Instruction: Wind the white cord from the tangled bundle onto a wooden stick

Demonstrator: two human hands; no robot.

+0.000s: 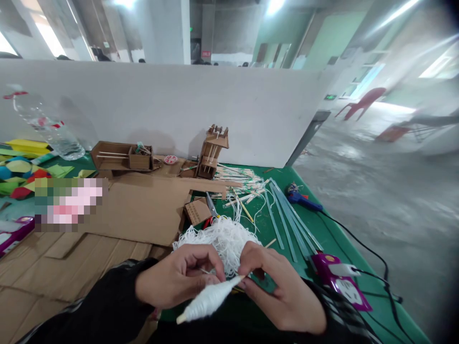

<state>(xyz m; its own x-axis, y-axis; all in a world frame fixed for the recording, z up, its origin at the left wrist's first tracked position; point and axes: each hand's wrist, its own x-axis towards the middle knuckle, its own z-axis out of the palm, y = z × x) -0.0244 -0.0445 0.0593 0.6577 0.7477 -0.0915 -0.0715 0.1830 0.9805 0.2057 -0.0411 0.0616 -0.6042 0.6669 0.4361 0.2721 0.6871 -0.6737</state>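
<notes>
A thin stick wound thick with white string (207,300) lies across both hands at the bottom middle. My left hand (179,282) is closed, its fingers pinching the stick and string near the middle. My right hand (283,291) is closed too, fingertips pinched at the stick's upper end. Just behind the hands sits a loose tangle of white string (224,239) on the green table (322,234).
Flat cardboard sheets (143,210) cover the left. A small cardboard model (211,153) and a cardboard tray (118,156) stand by the white partition (179,105). Wooden sticks (240,184), clear rods (290,220), scissors (211,208), a blue glue gun (301,197), a power strip (340,282), a plastic bottle (53,131).
</notes>
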